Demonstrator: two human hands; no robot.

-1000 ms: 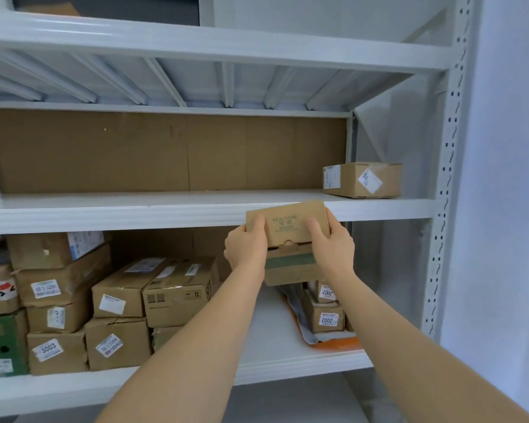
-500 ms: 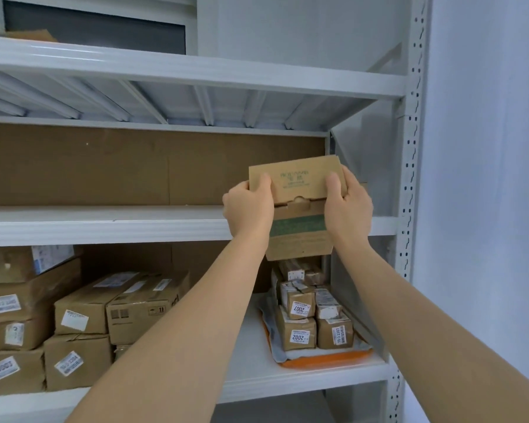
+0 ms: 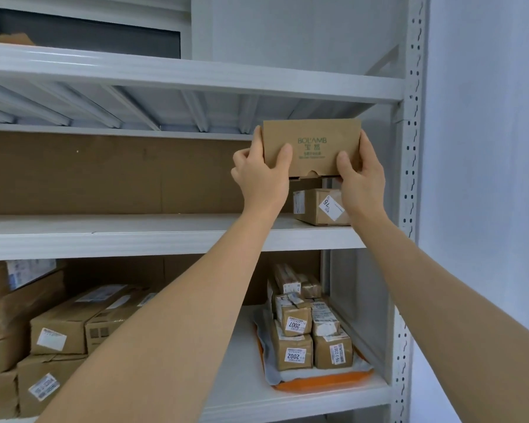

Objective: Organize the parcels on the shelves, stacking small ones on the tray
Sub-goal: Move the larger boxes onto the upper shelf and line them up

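Left hand (image 3: 261, 175) and right hand (image 3: 362, 175) pinch the box (image 3: 312, 148) by its ends above the parcel (image 3: 321, 206); its loose flap could catch and tip it.

Matt brown cardboard on the held box (image 3: 311, 148), smooth-faced, green print on the front. Same dull kraft cardboard on the labelled parcel (image 3: 321, 206) just below that box, with a glossy white paper sticker. Painted metal on the shelf (image 3: 135, 236) under the held box, pale grey, faint sheen. Raw brown fibreboard on the back panel (image 3: 110, 175) left of the box. Well below the box, smooth orange plastic on the tray (image 3: 324, 383), tape-wrapped cardboard on the small parcels (image 3: 292, 349).
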